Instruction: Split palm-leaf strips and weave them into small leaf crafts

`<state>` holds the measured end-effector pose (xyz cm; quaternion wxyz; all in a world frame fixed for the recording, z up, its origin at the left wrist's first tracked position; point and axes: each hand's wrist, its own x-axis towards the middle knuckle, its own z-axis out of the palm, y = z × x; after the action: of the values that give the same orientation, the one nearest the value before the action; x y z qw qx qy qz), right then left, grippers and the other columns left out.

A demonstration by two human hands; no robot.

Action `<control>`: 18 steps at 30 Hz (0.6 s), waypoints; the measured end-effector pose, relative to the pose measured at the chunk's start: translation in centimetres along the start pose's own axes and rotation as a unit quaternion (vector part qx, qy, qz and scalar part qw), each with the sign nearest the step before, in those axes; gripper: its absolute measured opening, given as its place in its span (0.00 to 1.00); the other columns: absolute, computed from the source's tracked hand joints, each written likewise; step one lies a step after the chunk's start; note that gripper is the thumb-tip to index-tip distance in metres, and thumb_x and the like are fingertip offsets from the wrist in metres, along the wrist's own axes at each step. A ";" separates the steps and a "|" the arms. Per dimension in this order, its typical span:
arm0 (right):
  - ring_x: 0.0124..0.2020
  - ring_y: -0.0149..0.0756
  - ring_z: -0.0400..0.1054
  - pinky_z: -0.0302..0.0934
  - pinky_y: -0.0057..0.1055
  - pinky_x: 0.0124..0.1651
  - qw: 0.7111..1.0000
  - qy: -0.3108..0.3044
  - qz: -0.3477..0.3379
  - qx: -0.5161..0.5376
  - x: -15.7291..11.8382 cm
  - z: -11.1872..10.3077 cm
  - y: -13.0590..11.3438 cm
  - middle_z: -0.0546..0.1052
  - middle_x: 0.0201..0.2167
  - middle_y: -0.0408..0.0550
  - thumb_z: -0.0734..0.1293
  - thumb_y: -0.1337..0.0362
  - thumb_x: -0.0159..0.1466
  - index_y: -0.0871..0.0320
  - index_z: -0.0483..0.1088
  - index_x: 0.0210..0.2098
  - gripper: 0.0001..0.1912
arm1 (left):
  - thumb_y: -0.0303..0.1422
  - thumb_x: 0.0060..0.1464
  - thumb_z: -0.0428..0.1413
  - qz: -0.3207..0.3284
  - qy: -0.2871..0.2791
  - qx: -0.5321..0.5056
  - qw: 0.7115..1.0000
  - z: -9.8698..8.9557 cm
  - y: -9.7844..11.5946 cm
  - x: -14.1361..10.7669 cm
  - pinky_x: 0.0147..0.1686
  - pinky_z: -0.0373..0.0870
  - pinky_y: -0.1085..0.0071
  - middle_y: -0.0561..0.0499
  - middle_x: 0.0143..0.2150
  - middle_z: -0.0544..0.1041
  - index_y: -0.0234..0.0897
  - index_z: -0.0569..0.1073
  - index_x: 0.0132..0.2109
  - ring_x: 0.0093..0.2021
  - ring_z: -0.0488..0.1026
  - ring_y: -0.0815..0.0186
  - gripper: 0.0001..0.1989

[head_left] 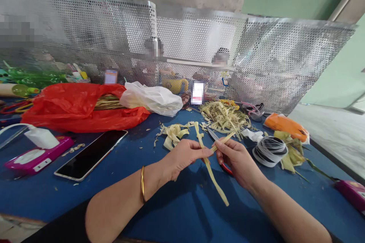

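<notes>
My left hand (189,153) pinches a long, pale yellow husk strip (214,183), which hangs down toward the table and also rises above the fingers. My right hand (232,155) has its thumb and fingertips closed on a second husk strip (227,138), crossing the first near the left fingertips. Beneath my right hand are scissors (226,169) with a red handle; their blades point away from me and the hand partly hides them. Just beyond my left hand lie curled husk pieces (174,133). Beside my right hand stands a spool of white thread (270,152).
On the blue table (168,212) are a heap of husk scraps (225,117), a red plastic bag (65,106), a white bag (154,98), a black-screened phone (91,155), a magenta power strip (40,155) and an orange packet (286,127). A perforated metal screen (194,38) runs behind, people beyond it.
</notes>
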<state>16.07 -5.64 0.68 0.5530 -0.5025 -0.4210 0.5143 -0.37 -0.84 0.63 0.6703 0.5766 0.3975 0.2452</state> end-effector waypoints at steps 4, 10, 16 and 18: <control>0.17 0.26 0.59 0.55 0.26 0.23 0.999 0.040 -0.028 -0.019 0.4 0.1 1.1 0.68 0.16 0.40 0.74 0.52 0.51 0.59 0.68 0.21 0.18 | 0.43 0.43 0.64 0.031 -0.016 0.043 0.998 0.0 -0.9 0.4 0.22 0.44 0.72 0.59 0.16 0.61 0.33 0.78 0.26 0.20 0.50 0.75 0.15; 0.32 0.39 0.68 0.63 0.36 0.35 0.915 0.175 -0.213 -0.293 0.7 -1.6 0.0 0.75 0.31 0.50 0.69 0.52 0.57 0.59 0.71 0.39 0.17 | 0.41 0.46 0.62 0.052 -0.022 0.078 0.995 -0.2 -0.5 0.0 0.24 0.49 0.73 0.55 0.20 0.69 0.34 0.80 0.28 0.21 0.54 0.74 0.13; 0.41 0.40 0.69 0.56 0.41 0.52 0.812 0.007 -0.338 -0.476 -0.6 -0.9 -2.0 0.77 0.35 0.48 0.63 0.59 0.65 0.55 0.75 0.32 0.10 | 0.45 0.48 0.58 0.095 -0.036 0.122 0.987 0.4 -0.3 -0.6 0.25 0.52 0.73 0.55 0.20 0.68 0.33 0.78 0.25 0.24 0.59 0.71 0.18; 0.32 0.35 0.68 0.60 0.34 0.41 0.868 -0.065 -0.258 -0.419 -0.7 -0.4 -1.5 0.74 0.26 0.44 0.64 0.59 0.64 0.57 0.71 0.25 0.14 | 0.45 0.47 0.58 0.086 -0.048 0.129 0.987 0.6 -0.6 -0.6 0.25 0.52 0.73 0.55 0.19 0.66 0.33 0.77 0.23 0.23 0.59 0.71 0.18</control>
<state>16.56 -6.32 2.14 0.3747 -0.5258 -0.7466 0.1601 -0.27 -1.80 0.23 0.5849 0.7017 0.3417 0.2207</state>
